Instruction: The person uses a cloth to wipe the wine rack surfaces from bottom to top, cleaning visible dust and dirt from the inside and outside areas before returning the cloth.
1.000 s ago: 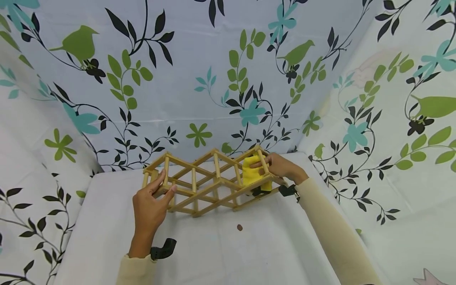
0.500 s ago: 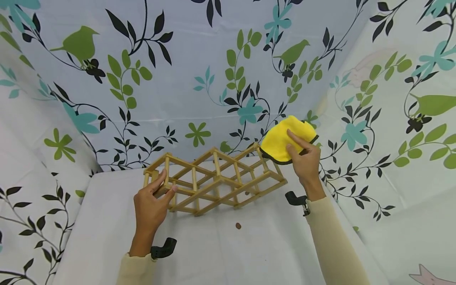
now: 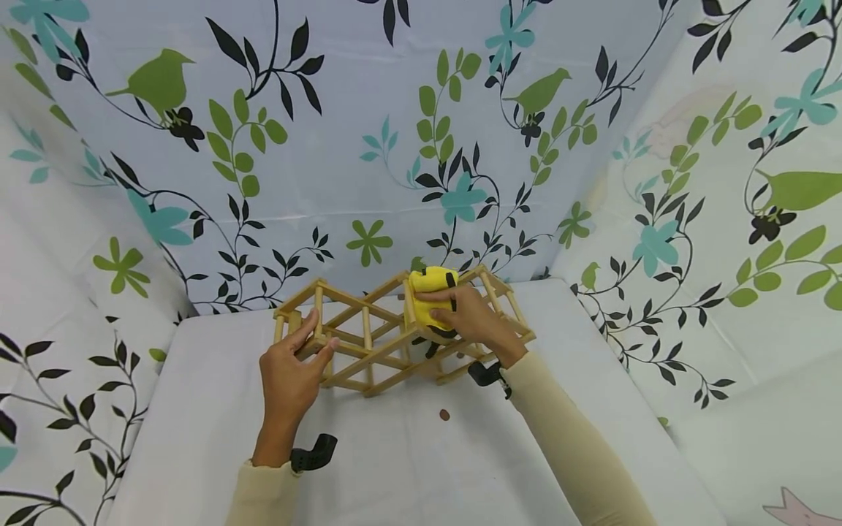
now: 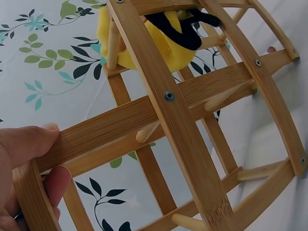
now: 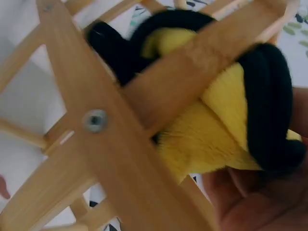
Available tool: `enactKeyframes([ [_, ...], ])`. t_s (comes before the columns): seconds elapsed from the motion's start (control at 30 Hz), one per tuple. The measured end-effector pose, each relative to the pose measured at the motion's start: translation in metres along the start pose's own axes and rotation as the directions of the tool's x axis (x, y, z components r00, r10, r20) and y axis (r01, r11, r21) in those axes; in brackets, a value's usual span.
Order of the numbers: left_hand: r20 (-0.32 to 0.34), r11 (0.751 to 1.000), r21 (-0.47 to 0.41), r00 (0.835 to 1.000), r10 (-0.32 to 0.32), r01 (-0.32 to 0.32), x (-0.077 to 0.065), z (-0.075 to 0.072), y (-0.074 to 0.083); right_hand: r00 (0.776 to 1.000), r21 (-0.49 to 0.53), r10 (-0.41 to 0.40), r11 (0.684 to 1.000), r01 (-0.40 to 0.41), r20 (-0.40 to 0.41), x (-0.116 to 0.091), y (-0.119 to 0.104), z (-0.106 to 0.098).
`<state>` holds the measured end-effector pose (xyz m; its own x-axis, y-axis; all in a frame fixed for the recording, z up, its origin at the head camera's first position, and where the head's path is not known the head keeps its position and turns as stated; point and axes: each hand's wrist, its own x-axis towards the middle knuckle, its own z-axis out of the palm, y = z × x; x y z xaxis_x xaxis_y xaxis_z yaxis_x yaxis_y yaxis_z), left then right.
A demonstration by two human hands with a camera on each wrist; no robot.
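Observation:
An expandable wooden lattice rack (image 3: 349, 357), made of flat slats, round rods and metal rivets, stands stretched out at the far part of the table. My left hand (image 3: 289, 376) grips its left end, thumb and fingers on either side of a slat (image 4: 96, 132). With my right hand (image 3: 470, 318) I hold a yellow cloth (image 3: 434, 281) with black edging, bunched around the rack's upper middle. In the right wrist view the cloth (image 5: 192, 139) folds about a slat, its black edge (image 5: 269, 96) hanging on both sides. My right fingertips are partly hidden by the cloth.
The white-covered table (image 3: 395, 467) carries a small brown spot (image 3: 444, 415) in front of the rack. Behind it rises a curtain (image 3: 316, 161) printed with leaves and birds, close to the rack's back. More printed cloth (image 3: 723, 256) hangs on the right.
My right hand lifted the cloth out of the rack's right end, showing it spread out, then brought it left and down onto the rack's middle. My left hand keeps its grip.

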<state>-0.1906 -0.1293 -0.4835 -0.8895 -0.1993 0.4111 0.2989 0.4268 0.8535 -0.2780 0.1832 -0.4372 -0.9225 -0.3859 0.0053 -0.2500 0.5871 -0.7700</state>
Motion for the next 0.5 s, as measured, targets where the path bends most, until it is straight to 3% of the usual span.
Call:
enactKeyframes([
  [0.17,-0.01,1.0,0.004,1.0,0.005,-0.004,-0.001,-0.002,0.001,0.98,-0.011,0.028,1.0,-0.027,0.196,0.023,-0.001,0.001],
  [0.27,-0.015,1.0,-0.002,1.0,0.005,-0.005,-0.001,-0.004,0.001,0.938,-0.001,0.008,1.0,-0.008,0.348,0.039,0.001,0.008],
  [0.33,-0.007,1.0,-0.003,1.0,0.005,-0.005,-0.002,-0.003,0.002,0.907,0.009,-0.051,0.999,0.052,0.418,0.05,0.004,0.016],
  [0.43,0.011,1.0,0.001,1.0,0.006,-0.006,-0.003,-0.002,0.004,0.876,0.033,-0.185,0.981,0.19,0.445,0.066,0.01,0.029],
  [0.47,0.014,1.0,0.005,1.0,0.005,-0.005,-0.003,-0.001,0.005,0.878,0.042,-0.224,0.973,0.228,0.424,0.071,0.012,0.033],
  [0.5,0.014,1.0,0.006,1.0,0.006,-0.006,-0.003,0.0,0.006,0.89,0.055,-0.22,0.975,0.217,0.398,0.071,0.013,0.036],
])
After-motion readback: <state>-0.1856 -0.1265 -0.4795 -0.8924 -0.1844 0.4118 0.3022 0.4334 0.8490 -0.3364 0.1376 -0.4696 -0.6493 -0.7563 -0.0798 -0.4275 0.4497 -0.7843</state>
